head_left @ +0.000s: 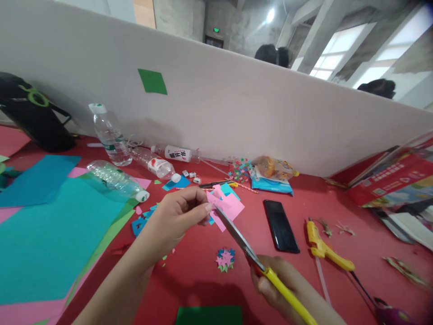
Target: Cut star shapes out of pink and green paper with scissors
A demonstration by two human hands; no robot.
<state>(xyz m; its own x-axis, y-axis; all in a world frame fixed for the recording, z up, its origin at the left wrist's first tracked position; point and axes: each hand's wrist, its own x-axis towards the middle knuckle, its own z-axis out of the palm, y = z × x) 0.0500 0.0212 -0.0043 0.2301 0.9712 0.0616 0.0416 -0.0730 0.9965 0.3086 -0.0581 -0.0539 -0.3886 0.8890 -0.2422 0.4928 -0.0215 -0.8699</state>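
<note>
Centrally, pinching pink paper (213,199) in the left grip (181,212), just beside the tips of yellow-handled scissors (269,274) clasped in the right grip (280,280); with paper stars (225,259) on the bench (192,275) between both.

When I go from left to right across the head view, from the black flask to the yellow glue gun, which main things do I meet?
Black flask, standing clear bottle, left hand, small paper-star cluster, phone, yellow glue gun.
</note>
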